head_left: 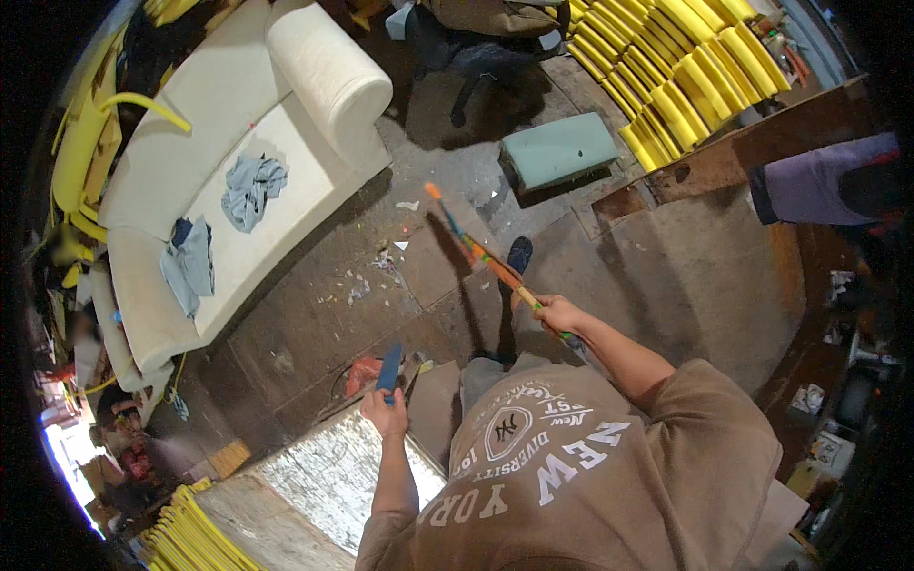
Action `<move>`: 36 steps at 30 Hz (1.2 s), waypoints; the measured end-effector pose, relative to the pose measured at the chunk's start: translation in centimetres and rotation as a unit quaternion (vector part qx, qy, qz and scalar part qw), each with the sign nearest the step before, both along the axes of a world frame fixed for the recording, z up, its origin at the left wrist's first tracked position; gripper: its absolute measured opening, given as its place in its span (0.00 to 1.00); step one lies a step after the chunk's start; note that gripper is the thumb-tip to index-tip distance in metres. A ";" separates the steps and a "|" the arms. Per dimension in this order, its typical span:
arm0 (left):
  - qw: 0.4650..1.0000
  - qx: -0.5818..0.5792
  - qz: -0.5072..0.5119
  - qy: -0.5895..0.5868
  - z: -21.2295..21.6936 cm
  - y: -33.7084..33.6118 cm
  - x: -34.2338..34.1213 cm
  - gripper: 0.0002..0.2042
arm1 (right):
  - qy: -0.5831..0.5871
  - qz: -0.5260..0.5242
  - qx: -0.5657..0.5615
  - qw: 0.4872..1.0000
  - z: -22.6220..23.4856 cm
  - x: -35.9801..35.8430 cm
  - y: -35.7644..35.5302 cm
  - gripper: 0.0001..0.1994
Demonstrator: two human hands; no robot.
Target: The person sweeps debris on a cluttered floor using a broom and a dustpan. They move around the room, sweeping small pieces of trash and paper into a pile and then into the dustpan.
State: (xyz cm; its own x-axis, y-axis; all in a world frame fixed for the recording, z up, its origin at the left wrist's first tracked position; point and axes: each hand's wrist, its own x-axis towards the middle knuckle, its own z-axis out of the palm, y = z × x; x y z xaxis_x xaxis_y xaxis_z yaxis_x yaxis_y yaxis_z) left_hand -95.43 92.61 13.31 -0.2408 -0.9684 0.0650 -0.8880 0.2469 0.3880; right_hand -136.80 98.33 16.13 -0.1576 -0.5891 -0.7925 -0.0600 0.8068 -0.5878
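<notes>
While the left hand grips a flat blue bar, the right clutches a multicoloured stick (no work underway, imo).

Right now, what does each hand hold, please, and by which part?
Left hand: flat blue strip, by its lower end. Right hand: long multicoloured stick, near its lower end.
</notes>
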 end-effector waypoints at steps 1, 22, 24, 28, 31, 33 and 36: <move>1.000 0.011 0.016 0.002 -0.4 -0.4 -0.6 0.11 | 0.043 -0.011 -0.020 0.999 -2.1 -0.5 -0.6 0.13; 0.940 0.220 0.260 0.023 1.6 -9.0 -17.6 0.16 | -0.054 -0.219 0.049 0.973 4.5 -27.1 -14.1 0.20; 0.944 0.221 0.246 0.005 2.8 -10.3 -18.7 0.16 | 0.000 -0.244 0.057 0.968 3.6 -30.8 -15.5 0.20; 0.946 0.249 0.206 -0.001 4.1 -13.0 -19.6 0.16 | 0.013 -0.274 -0.006 0.962 0.3 -37.5 -21.0 0.05; 0.943 0.279 0.183 0.003 3.3 -15.9 -18.0 0.16 | -0.017 -0.319 -0.009 0.947 -5.0 -39.5 -27.2 0.06; 0.939 0.292 0.181 0.008 4.2 -19.6 -18.9 0.17 | 0.019 -0.396 -0.047 0.917 -8.1 -37.1 -32.1 0.07; 0.943 0.292 0.161 -0.017 4.3 -25.5 -18.5 0.15 | 0.015 -0.315 0.032 0.948 -14.4 -29.6 -36.2 0.11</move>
State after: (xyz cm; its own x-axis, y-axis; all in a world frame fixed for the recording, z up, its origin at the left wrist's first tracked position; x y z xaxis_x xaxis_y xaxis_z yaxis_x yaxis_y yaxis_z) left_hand -113.90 67.11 17.61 0.0798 -0.8597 -0.5046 -0.8944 -0.2852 0.3445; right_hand -166.39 62.14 1.69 -0.4860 -0.3209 -0.8129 0.4296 0.7223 -0.5419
